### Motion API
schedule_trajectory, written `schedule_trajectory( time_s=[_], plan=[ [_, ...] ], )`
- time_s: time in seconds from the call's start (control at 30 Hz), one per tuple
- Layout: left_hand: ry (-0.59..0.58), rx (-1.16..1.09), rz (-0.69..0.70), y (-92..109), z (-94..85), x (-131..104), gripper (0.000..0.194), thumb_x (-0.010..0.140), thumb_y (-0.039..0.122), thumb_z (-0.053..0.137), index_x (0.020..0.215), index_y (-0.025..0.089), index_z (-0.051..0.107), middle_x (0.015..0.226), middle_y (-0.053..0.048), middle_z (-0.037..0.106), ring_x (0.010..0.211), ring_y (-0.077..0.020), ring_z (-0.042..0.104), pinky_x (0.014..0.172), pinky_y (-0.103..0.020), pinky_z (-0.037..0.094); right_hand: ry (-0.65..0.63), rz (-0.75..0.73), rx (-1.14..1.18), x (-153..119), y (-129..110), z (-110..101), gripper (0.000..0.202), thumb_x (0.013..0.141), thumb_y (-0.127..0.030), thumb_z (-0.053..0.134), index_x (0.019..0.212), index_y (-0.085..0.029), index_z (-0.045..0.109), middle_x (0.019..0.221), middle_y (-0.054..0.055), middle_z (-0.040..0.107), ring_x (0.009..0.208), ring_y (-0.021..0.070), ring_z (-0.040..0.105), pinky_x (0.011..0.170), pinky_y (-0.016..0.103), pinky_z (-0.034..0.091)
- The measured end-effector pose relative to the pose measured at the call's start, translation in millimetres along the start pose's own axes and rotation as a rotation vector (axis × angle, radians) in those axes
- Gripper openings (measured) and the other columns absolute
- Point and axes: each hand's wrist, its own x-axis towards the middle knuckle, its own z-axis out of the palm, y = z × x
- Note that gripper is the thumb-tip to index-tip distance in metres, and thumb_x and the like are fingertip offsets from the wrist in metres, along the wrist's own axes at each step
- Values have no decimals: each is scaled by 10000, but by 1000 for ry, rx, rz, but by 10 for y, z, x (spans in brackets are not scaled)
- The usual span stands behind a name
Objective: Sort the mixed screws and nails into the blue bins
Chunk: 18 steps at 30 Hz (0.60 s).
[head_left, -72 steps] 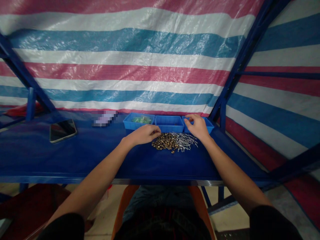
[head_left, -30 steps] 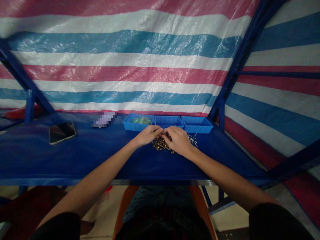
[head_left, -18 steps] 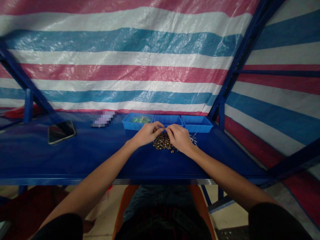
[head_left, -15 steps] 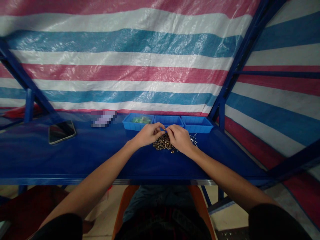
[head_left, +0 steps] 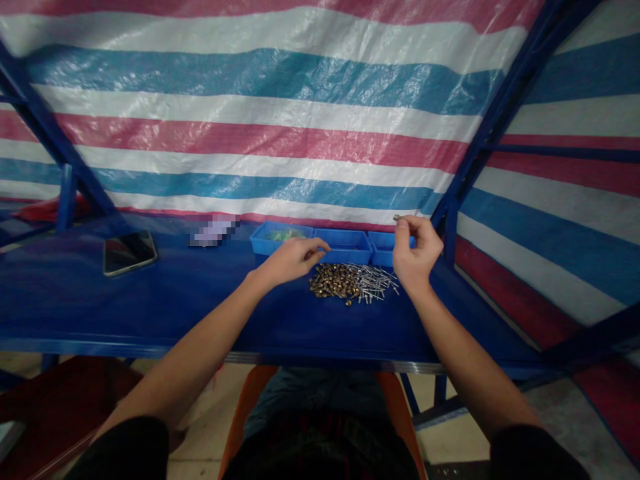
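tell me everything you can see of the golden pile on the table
The golden pile is a loose, low heap of many small, shiny, metallic-looking pieces, lying at mixed angles on the blue table. It lies in front of the middle blue tray, and its right side meets silvery pins. The left hand is near its far left edge, apparently without touching it. Exact shapes are too small to tell.

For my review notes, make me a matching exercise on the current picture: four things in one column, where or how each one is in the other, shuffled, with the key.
1. Right hand
2. Brass-coloured pieces
3. Phone
4. Green contents

A. Inside the leftmost blue bin
B. Raised, pinching a small piece
C. Flat on the table, screen dark
D. Heaped beside the silver pins

Pairs: 1-B, 2-D, 3-C, 4-A
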Motion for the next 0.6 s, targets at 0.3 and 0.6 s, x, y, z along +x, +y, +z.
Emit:
schedule_trajectory(
  time_s=[0.3, 0.6],
  plan=[
    [-424, -14, -73, -331, 52, -77, 341, 756, 238, 602, 1087, 172, 647, 1003, -73, 647, 798, -155, 600, 662, -217, 428, -504, 266, -493, 152, 527, -82, 338, 816, -425, 533, 985, -168, 674, 865, 106, 690, 854, 265, 623, 772, 409, 436],
    [-342, 39, -120, -318, 25, -37, 185, 831, 254, 518, 904, 152, 653, 824, -46, 672, 712, -150, 586, 640, -235, 406, -491, 81, -155, -23, 389, 119, 252, 839, -348, 523, 943, -171, 670, 779, 55, 656, 761, 205, 593, 748, 342, 440]
  ],
)
